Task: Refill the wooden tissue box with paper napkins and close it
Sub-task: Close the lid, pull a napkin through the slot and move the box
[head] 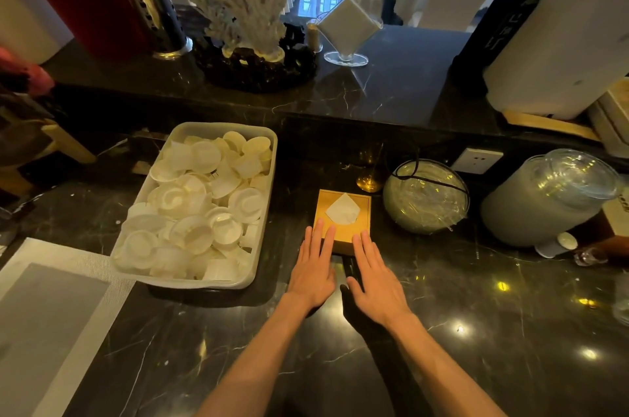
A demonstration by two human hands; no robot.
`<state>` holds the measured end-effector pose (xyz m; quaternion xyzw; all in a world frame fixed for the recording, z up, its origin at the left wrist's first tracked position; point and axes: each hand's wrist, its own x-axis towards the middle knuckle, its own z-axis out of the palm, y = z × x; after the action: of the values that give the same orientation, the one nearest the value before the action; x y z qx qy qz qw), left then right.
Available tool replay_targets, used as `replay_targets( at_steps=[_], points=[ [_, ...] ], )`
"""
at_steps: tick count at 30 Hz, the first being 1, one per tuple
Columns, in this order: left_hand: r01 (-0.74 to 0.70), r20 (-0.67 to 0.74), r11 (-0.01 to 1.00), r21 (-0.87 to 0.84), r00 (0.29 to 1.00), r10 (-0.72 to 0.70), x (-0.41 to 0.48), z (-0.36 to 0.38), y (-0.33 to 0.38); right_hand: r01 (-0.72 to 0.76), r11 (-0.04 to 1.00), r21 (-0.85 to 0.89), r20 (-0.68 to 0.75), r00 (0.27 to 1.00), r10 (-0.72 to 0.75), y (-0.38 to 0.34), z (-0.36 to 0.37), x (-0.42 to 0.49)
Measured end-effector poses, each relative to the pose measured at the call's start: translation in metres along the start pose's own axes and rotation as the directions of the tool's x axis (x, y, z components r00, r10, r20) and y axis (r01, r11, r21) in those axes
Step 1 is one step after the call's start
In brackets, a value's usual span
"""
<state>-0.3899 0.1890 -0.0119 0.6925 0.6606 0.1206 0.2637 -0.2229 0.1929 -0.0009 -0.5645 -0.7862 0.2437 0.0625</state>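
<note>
While both lie flat and open, fingers spread, the left hand and right hand rest their fingertips on the near edge of the wooden tissue box, closed on the dark surface, a napkin poking from its top.

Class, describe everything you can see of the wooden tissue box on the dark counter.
The wooden tissue box is square, low and light brown, with a thin dark line framing its top. Its lid looks closed, and a white napkin pokes up through the middle opening. It sits flat on the dark marbled counter, between a tray of white dishes and a glass bowl. The left hand and right hand lie flat, fingertips on its near edge.
</note>
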Motion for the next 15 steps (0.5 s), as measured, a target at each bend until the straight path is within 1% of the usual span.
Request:
replay_targets(
  at_steps=[5, 7, 9, 12, 15],
  points=[
    [0.026, 0.017, 0.998, 0.063, 0.999, -0.027, -0.001, -0.001, 0.003, -0.026, 0.999, 0.025, 0.017, 1.0, 0.025, -0.001, -0.001, 0.0],
    [0.035, 0.011, 0.993, 0.113, 0.999, -0.036, -0.003, -0.003, 0.005, -0.031, 0.999, 0.031, 0.029, 0.999, 0.03, -0.002, -0.006, 0.0],
    [0.04, -0.026, 0.986, 0.164, 0.999, -0.036, -0.006, -0.006, 0.006, -0.035, 0.999, 0.007, 0.037, 0.999, 0.035, -0.004, -0.012, 0.0],
    [0.052, -0.093, 0.984, 0.171, 0.995, -0.037, -0.017, -0.005, 0.004, -0.058, 0.997, -0.054, 0.007, 0.998, 0.059, -0.006, -0.017, -0.003],
    [0.068, -0.058, 0.979, 0.194, 0.997, -0.058, -0.024, 0.0, 0.002, -0.096, 0.993, -0.075, 0.053, 0.994, 0.1, -0.005, -0.017, -0.005]
  ],
)
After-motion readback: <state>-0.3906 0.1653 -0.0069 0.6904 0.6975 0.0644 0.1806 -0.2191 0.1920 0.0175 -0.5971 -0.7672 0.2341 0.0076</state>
